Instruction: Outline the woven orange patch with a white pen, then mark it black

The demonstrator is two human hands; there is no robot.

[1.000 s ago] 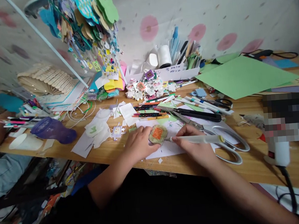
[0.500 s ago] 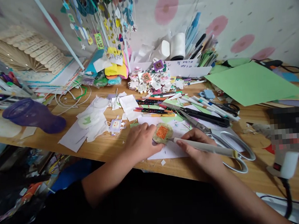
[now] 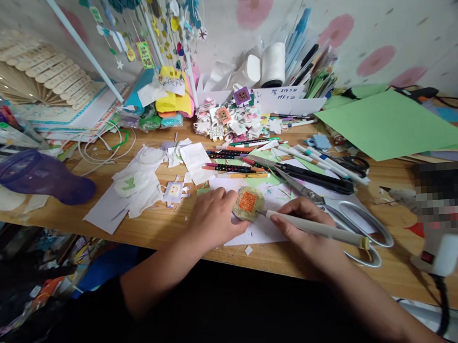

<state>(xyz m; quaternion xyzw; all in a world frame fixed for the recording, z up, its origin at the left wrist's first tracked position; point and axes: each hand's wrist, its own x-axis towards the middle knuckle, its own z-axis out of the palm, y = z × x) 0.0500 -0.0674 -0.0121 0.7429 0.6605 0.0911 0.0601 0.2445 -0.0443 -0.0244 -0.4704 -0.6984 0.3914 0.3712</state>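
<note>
My left hand (image 3: 213, 217) is closed on the left edge of a round, greenish-beige piece with an orange patterned square (image 3: 248, 202) in its middle. My right hand (image 3: 303, 222) grips a long white marker (image 3: 319, 228) with a yellowish end. Its dark tip is at the lower right edge of the round piece; whether it touches cannot be made out. Beneath both lies white paper (image 3: 239, 237). Large silver-handled scissors (image 3: 313, 196) rest partly behind my right hand. Left of my left hand is a small white and lilac paper figure (image 3: 174, 191).
Pens (image 3: 236, 167), white markers (image 3: 318, 160) and a black cutter (image 3: 315, 177) lie beyond my hands. A purple cup (image 3: 41, 177) lies on its side at left. Green paper (image 3: 394, 123) is at back right. A corded white-handled tool (image 3: 442, 250) stands right.
The view has shifted slightly, so things at the left sit a little further left. Both hands keep nearly the same hold, and the marker stays at the round piece's edge.
</note>
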